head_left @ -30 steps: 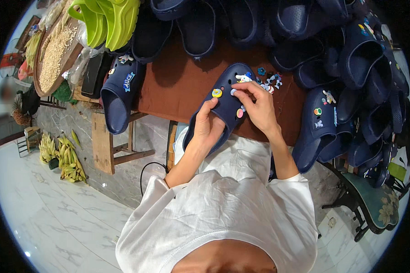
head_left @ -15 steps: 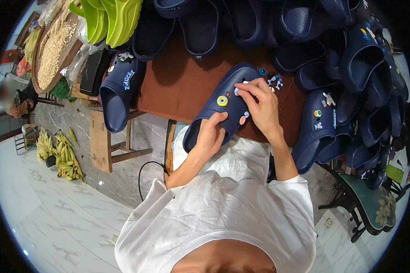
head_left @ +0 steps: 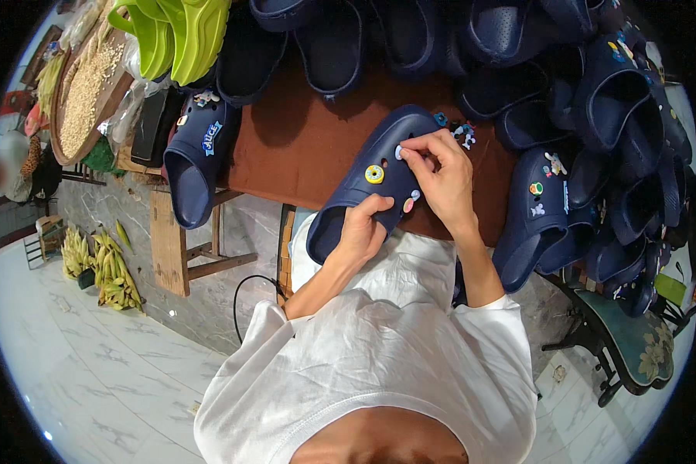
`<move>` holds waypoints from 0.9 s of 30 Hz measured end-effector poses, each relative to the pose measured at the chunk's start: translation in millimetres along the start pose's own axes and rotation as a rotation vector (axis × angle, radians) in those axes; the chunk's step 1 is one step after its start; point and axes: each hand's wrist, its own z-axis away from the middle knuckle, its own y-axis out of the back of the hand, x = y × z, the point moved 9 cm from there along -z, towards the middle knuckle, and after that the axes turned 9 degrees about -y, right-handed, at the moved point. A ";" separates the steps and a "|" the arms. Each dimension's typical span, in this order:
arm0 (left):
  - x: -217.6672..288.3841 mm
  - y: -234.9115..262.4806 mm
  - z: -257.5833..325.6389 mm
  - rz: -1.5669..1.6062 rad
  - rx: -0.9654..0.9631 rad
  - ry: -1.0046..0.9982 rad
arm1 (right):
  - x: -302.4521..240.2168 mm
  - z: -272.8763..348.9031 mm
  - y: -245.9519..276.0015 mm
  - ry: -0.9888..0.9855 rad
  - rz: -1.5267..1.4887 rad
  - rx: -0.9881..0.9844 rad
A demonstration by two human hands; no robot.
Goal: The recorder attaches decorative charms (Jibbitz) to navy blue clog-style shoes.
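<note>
Brown tabletop [head_left: 301,147] carries a navy clog [head_left: 371,182] (a yellow ring charm on it); left hand [head_left: 361,230] clasps its heel end, while right hand [head_left: 439,174], wrist bent, pinches a small charm [head_left: 399,152] against its top.

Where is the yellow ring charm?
In the head view, the yellow ring charm sits on top of the navy clog near the middle, between the left hand gripping the clog's heel end and the right hand.
</note>
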 end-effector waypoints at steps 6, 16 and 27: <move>-5.1 -5.3 7.1 -0.025 -0.004 -0.040 | -0.6 -2.8 6.6 -0.046 0.053 -0.052; -5.1 -15.8 15.7 -0.143 0.012 -0.088 | 3.1 -14.6 3.4 -0.079 0.165 -0.223; 1.0 -6.8 9.2 -0.325 -0.061 -0.089 | -2.5 -6.2 -1.1 0.006 0.130 -0.198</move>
